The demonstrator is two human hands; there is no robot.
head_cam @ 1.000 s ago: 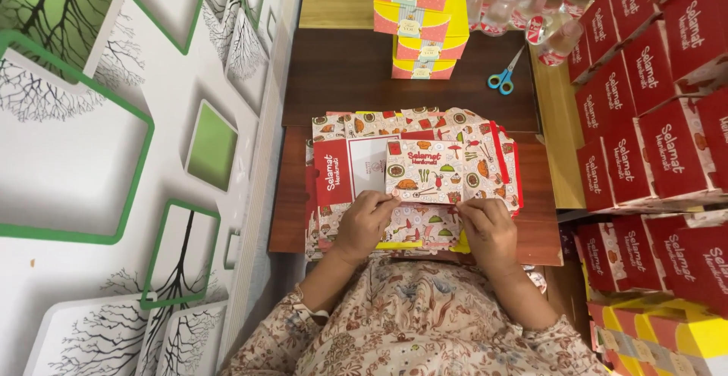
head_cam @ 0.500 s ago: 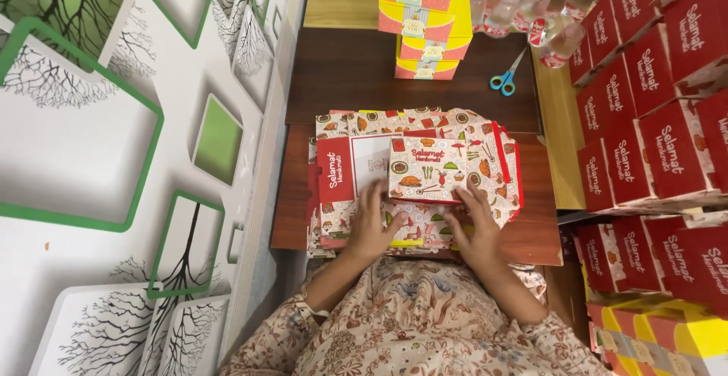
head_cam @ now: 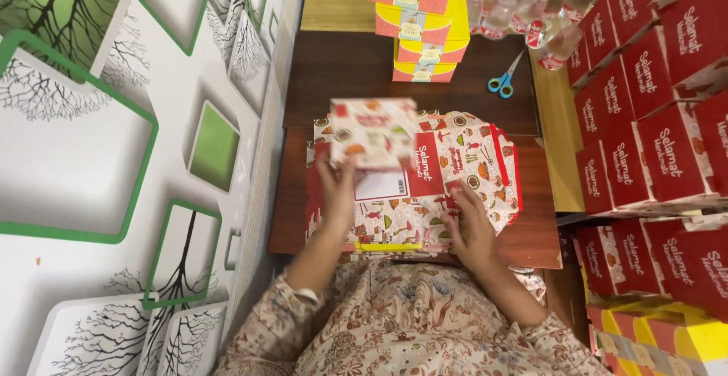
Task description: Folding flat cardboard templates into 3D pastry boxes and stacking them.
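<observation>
keep your right hand point(head_cam: 472, 224) spread and pressed flat on the stack of flat cartons point(head_cam: 425, 194) at the near edge of the table point(head_cam: 349, 73), so the sheets stay squared. your left hand point(head_cam: 339, 183) pinches the lower edge of a folded box point(head_cam: 373, 131), raised above the stack's left side; grip it by the edge only, without crushing the panels. whether the box holds anything cannot be told. scissors point(head_cam: 503, 77) lie at the far right. yellow boxes point(head_cam: 422, 20) stand closed at the far edge; red boxes point(head_cam: 652, 103) line the right, closed.
</observation>
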